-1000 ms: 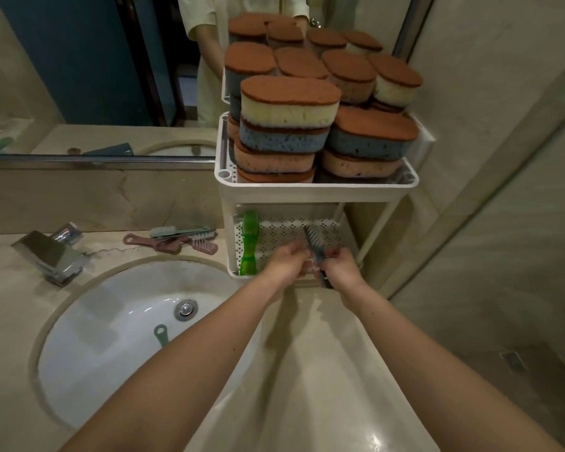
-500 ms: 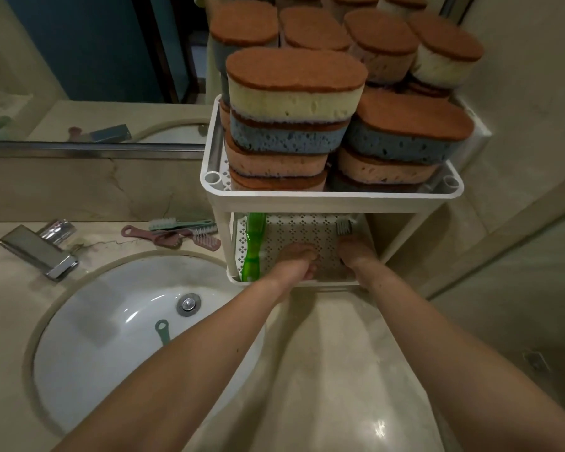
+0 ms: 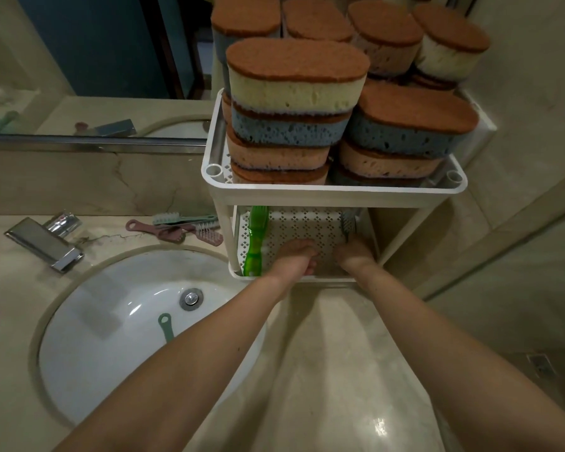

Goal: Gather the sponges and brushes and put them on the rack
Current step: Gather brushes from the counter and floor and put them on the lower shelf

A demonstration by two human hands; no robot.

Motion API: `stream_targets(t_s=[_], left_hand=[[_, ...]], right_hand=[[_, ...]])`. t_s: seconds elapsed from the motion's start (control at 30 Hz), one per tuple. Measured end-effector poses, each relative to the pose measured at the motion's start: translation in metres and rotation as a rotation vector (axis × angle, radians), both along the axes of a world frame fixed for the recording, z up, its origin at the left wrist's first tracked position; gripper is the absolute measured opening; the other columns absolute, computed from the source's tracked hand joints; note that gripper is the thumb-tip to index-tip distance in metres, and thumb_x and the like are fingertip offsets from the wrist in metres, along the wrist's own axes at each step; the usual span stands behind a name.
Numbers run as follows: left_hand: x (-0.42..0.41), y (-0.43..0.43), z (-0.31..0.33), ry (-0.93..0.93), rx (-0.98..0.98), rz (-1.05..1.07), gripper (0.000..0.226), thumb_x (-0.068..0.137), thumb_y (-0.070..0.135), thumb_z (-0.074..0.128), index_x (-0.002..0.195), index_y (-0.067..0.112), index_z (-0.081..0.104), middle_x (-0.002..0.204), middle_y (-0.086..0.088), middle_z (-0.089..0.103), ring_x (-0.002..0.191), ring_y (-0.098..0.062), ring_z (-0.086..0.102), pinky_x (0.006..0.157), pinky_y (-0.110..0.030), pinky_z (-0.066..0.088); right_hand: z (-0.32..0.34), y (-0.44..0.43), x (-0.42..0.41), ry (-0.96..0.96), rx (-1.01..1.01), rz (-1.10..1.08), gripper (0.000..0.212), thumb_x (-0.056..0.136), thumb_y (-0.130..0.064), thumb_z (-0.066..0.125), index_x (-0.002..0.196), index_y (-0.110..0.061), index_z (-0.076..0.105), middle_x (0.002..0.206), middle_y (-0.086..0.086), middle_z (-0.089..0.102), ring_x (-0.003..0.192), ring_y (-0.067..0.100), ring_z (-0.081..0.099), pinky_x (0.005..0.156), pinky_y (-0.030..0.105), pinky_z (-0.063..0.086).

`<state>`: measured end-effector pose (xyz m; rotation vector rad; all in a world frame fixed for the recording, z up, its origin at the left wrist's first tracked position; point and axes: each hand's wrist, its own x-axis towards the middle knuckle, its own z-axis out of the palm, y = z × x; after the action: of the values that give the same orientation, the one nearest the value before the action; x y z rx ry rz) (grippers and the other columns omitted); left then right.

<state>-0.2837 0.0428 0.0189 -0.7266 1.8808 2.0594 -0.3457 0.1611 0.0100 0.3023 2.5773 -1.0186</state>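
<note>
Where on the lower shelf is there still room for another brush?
Bare perforated floor of the lower shelf lies between the green brush at its left edge and the grey brush at right. The top shelf is crowded with sponges.

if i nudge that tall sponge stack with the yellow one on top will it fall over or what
Probably wobbly: the stack topped by the yellow oval brown-topped sponge rises well above the white plastic rack's low rim. The porous foam looks light and squashy, so a nudge likely shifts the upper sponges; the neighbouring shorter sponge stack may brace it rightward.
</note>
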Motion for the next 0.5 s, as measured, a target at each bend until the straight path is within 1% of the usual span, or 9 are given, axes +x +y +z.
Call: stream_targets(t_s=[0.03,0.1,0.13,0.2,0.23,0.3,0.4,0.5], left_hand=[[0.003,-0.001,0.001,0.006,0.004,0.011,0.029,0.097,0.006,0.05,0.125,0.007,0.056,0.098,-0.008,0.062,0.072,-0.014,0.056,0.068,-0.023,0.052],[0.009,-0.003,0.003,0.008,-0.002,0.039,0.026,0.096,0.005,0.051,0.119,0.012,0.06,0.099,-0.007,0.064,0.076,-0.016,0.058,0.073,-0.027,0.054],[0.013,-0.004,0.004,0.011,-0.004,0.059,0.024,0.096,0.005,0.051,0.115,0.015,0.061,0.099,-0.006,0.065,0.076,-0.016,0.059,0.073,-0.027,0.054],[0.024,-0.007,0.008,0.023,-0.012,0.102,0.023,0.096,0.004,0.048,0.113,0.014,0.061,0.095,-0.005,0.065,0.07,-0.015,0.058,0.066,-0.024,0.052],[0.031,-0.01,0.009,0.03,-0.023,0.121,0.024,0.096,0.004,0.047,0.115,0.012,0.061,0.094,-0.005,0.065,0.07,-0.015,0.058,0.066,-0.025,0.052],[0.048,-0.017,0.01,0.048,-0.026,0.156,0.025,0.096,0.006,0.046,0.116,0.009,0.061,0.09,-0.003,0.064,0.071,-0.016,0.058,0.069,-0.027,0.05],[0.075,-0.029,0.009,0.058,-0.018,0.228,0.019,0.095,0.006,0.049,0.109,0.009,0.062,0.089,-0.005,0.064,0.068,-0.016,0.056,0.065,-0.025,0.048],[0.104,-0.045,0.006,0.052,-0.03,0.292,0.02,0.093,0.005,0.051,0.109,0.009,0.062,0.09,-0.008,0.065,0.075,-0.02,0.056,0.071,-0.029,0.048]], right_hand=[[0.001,0.0,0.004,0.035,-0.049,0.024,0.013,0.09,-0.006,0.049,0.099,-0.009,0.059,0.105,0.014,0.064,0.1,0.031,0.062,0.085,0.038,0.054],[0.005,-0.003,0.016,0.093,-0.192,0.043,0.022,0.093,-0.006,0.047,0.109,-0.012,0.06,0.111,0.009,0.062,0.105,0.029,0.059,0.09,0.036,0.05],[0.007,-0.006,0.023,0.123,-0.264,0.03,0.023,0.095,-0.006,0.047,0.113,-0.013,0.06,0.113,0.008,0.061,0.108,0.028,0.057,0.095,0.037,0.048],[0.011,-0.014,0.037,0.188,-0.366,0.002,0.024,0.095,-0.005,0.049,0.114,-0.011,0.062,0.119,0.01,0.062,0.113,0.027,0.056,0.102,0.039,0.044],[0.013,-0.019,0.045,0.207,-0.384,0.003,0.024,0.094,-0.005,0.05,0.113,-0.012,0.063,0.12,0.009,0.063,0.113,0.025,0.056,0.103,0.039,0.044],[0.017,-0.029,0.062,0.209,-0.401,0.038,0.021,0.091,-0.006,0.052,0.102,-0.019,0.065,0.112,0.006,0.066,0.106,0.023,0.06,0.099,0.04,0.048],[0.019,-0.045,0.086,0.17,-0.414,0.13,0.022,0.087,-0.002,0.052,0.091,-0.02,0.065,0.097,0.003,0.067,0.099,0.024,0.064,0.094,0.041,0.05],[0.02,-0.059,0.11,0.132,-0.453,0.185,0.024,0.086,-0.001,0.052,0.088,-0.021,0.065,0.097,0.005,0.069,0.096,0.025,0.064,0.09,0.04,0.052]])
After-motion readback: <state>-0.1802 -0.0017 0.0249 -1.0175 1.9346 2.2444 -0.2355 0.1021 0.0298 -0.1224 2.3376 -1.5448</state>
